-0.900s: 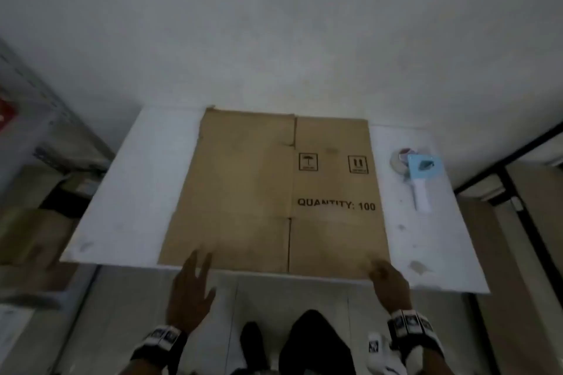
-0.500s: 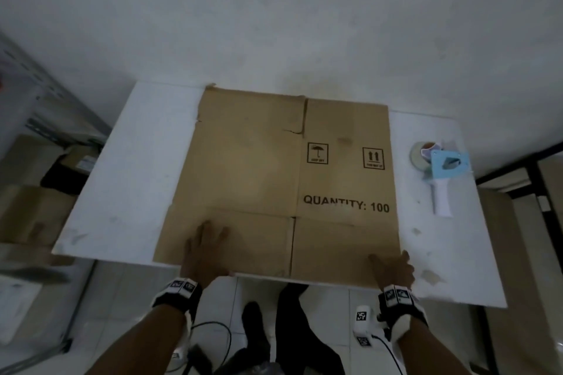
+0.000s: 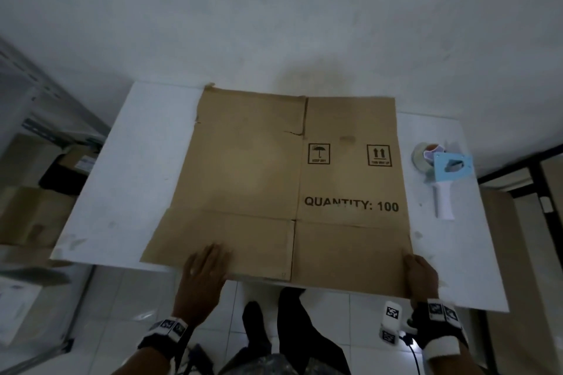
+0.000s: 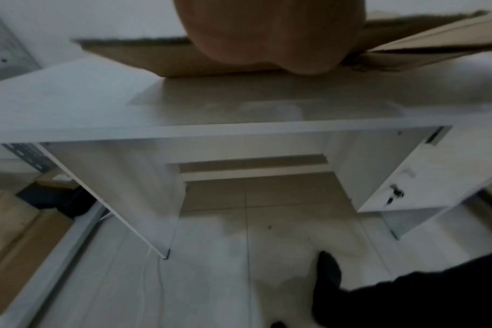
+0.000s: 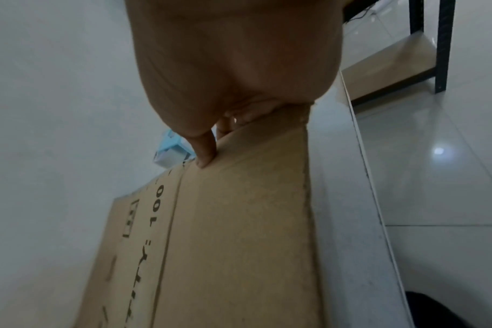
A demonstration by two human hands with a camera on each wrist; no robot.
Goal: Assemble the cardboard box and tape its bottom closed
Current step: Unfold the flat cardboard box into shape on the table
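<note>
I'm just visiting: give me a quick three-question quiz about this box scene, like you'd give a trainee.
1. True or false: the cardboard box lies flat on the table.
2. Which hand grips the box's near corner: A left hand, B right hand?
3. Fill in: the tape dispenser lies to the box's ____ side.

Key: 1 true. 2 B. 3 right.
</note>
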